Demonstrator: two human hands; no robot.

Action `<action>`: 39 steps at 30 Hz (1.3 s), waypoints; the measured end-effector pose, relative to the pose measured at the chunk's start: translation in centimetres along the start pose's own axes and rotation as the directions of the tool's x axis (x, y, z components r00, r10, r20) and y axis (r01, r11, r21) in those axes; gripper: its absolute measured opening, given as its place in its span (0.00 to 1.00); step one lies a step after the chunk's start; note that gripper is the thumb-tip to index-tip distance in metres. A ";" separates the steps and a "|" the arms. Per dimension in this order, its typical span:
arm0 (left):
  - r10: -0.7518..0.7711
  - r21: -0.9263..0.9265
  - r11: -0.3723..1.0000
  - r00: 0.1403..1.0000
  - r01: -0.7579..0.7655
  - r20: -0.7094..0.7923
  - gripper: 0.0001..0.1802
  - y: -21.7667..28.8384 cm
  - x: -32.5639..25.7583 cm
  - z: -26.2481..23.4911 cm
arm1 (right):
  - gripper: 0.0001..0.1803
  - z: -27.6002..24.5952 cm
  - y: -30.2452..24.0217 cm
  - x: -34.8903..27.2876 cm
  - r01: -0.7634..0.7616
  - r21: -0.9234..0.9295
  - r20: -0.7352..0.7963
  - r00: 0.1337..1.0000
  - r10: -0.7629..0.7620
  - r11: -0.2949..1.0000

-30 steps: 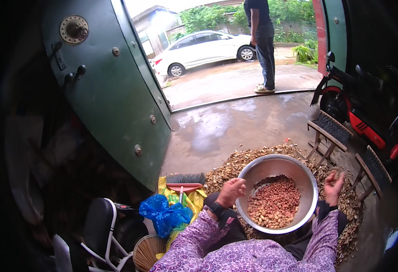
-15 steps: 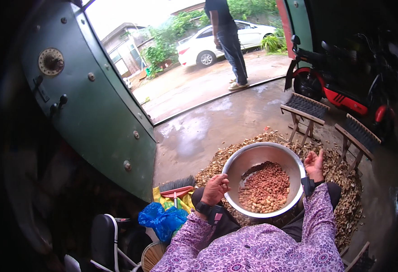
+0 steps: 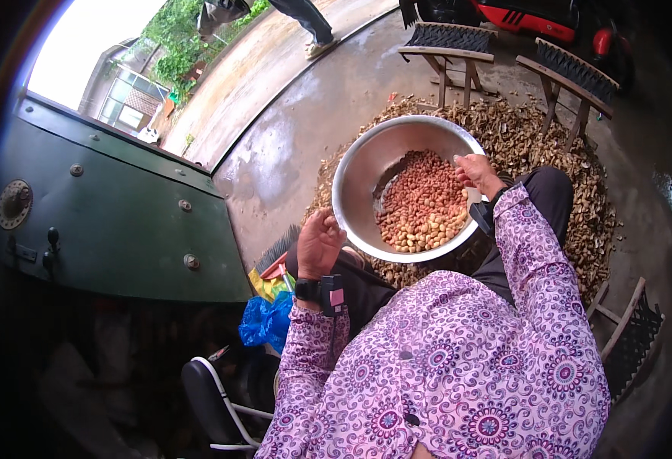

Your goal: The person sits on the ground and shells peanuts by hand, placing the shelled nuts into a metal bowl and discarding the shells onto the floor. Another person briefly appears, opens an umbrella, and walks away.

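Note:
A wide metal basin sits tilted in front of me, over my dark trouser legs. Inside it lie reddish-skinned peanut kernels, with several paler unshelled-looking ones toward the near side. My left hand is at the basin's left rim, its fingers curled against the edge. Over the right rim reaches my right hand, fingers drawn together above the kernels; whatever is between the fingertips is too small to make out. Each wrist carries a black strap with a small device.
Empty-looking peanut shells spread across the floor around the basin. Folding stools stand beyond and at the right. A green metal door is on the left, near a blue plastic bag and a broom. Another person's legs show by the doorway.
My view has tipped down and turned, so the doorway slides up and left. My right hand went from spread outside the rim to over the basin's inside. The left stays at the rim.

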State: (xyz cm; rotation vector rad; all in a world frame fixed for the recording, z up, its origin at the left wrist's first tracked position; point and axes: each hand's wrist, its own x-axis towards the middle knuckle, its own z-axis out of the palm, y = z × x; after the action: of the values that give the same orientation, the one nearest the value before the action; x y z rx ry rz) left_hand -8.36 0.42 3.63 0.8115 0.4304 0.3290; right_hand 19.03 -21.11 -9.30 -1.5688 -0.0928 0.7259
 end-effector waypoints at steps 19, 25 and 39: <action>-0.112 0.088 0.989 0.992 0.117 -0.060 0.09 -4.5 2.7 -3.7 | 0.13 6.0 5.9 0.3 0.471 -0.870 0.455 0.881 -0.131 0.144; -0.128 0.080 0.988 0.990 0.133 -0.057 0.10 -5.1 2.0 -3.8 | 0.20 8.8 3.1 -2.0 0.381 -0.821 0.450 0.890 0.070 0.425; -0.181 0.139 0.972 0.982 0.188 -0.056 0.10 -5.8 2.8 -3.3 | 0.12 7.8 7.9 1.0 0.292 -0.936 0.334 0.914 0.231 0.196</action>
State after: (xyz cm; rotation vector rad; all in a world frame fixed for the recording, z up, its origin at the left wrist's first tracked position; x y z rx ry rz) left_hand -6.84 -0.08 -3.44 0.8985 0.5708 0.1436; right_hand 13.11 -15.11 -16.62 -2.6237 -1.1637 1.0436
